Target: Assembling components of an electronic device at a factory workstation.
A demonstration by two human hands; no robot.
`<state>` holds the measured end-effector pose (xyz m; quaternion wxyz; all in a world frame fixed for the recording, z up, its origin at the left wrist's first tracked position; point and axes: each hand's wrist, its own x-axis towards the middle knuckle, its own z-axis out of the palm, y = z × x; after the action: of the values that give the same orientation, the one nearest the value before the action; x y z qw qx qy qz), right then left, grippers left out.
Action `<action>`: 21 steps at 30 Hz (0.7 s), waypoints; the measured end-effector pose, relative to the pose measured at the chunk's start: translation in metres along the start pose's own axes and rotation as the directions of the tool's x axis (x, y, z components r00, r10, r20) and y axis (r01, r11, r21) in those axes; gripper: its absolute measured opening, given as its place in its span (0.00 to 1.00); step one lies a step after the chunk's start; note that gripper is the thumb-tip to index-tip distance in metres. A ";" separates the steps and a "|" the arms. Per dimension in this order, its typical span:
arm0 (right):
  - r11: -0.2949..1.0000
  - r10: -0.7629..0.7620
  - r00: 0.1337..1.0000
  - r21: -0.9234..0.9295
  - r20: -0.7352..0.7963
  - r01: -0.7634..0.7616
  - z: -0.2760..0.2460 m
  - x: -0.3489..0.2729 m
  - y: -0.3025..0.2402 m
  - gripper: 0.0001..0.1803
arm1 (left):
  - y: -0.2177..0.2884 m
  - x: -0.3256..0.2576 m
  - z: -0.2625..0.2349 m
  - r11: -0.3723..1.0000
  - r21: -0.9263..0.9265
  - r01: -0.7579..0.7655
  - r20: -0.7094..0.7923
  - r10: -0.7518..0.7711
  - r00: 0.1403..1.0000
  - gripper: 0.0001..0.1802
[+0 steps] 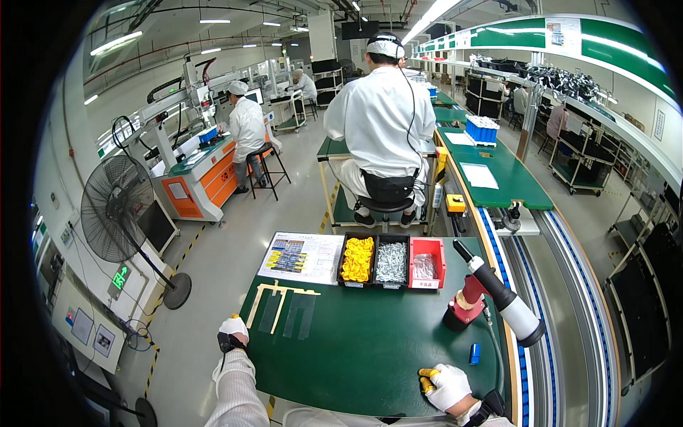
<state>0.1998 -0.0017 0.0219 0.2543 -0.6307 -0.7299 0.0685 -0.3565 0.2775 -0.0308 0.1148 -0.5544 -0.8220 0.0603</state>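
My left hand [233, 329], in a white glove, rests on the left edge of the green worktable [370, 341], fingers curled, with a small yellow bit showing at its fingertips. My right hand [445, 385], also gloved, lies near the table's front right with a yellow piece under its fingers. A cream-coloured jig frame with clear strips [284, 302] lies just right of my left hand. A red, white and black power screwdriver [491, 299] stands in its holder beyond my right hand.
Three bins stand at the table's back: yellow parts [357, 260], silver screws [390, 262], a red bin with a clear bag [426, 265]. An instruction sheet [302, 256] lies left of them. A small blue object [474, 353] lies right. A seated worker [380, 128] is ahead; conveyor [562, 299] right; floor fan [117, 210] left.
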 end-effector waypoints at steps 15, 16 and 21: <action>1.000 0.006 1.000 -0.007 0.005 -0.006 -0.001 0.000 0.000 0.08 | 0.003 0.002 -0.001 1.000 -0.011 0.020 -0.010 -0.020 1.000 0.17; 1.000 0.008 1.000 -0.007 0.007 -0.008 -0.001 0.000 0.000 0.08 | 0.003 0.002 0.000 0.999 -0.017 0.032 -0.008 -0.032 0.999 0.17; 1.000 0.015 1.000 -0.010 0.012 -0.015 0.000 0.001 -0.002 0.08 | -0.001 0.002 0.002 0.999 -0.008 0.031 -0.008 -0.031 0.999 0.18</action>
<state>0.1981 -0.0012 0.0233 0.2463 -0.6369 -0.7271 0.0704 -0.3591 0.2790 -0.0320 0.1168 -0.5423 -0.8303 0.0533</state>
